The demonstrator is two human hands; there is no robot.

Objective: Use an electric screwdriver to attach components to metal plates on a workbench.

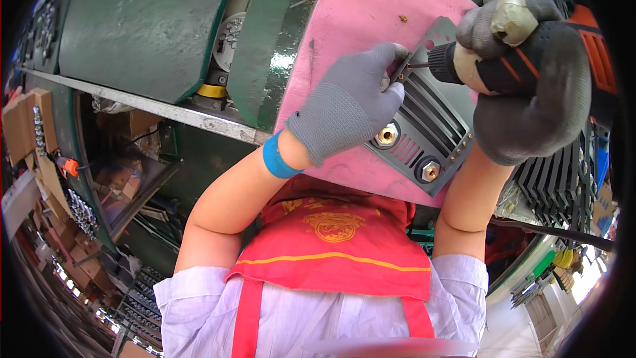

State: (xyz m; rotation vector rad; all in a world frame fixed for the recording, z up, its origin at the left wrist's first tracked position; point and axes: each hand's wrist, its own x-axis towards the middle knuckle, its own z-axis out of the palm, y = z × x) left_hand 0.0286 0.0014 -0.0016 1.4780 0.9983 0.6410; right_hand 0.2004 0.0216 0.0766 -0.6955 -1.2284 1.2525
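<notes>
A grey slotted metal panel [430, 109] lies tilted on the pink mat, with two large brass-coloured hex fittings [387, 135] at its near end and small brass screws along its edges. My left hand [351, 103], in a grey knit glove, has its thumb and fingers closed around the panel's left edge. My right hand [530, 86], gloved too and with worn tape on a finger, is wrapped round an orange-and-black power screwdriver [513, 69]. The screwdriver's bit points left and reaches the panel edge beside my left fingertips; the exact contact is too small to make out.
The pink mat [358, 20] covers the bench under the panel, with a loose brass screw [403, 18] on it. Stacked dark metal parts [556, 179] stand at the right. Green boards [146, 26] and a dish of small hardware [229, 41] are at the left.
</notes>
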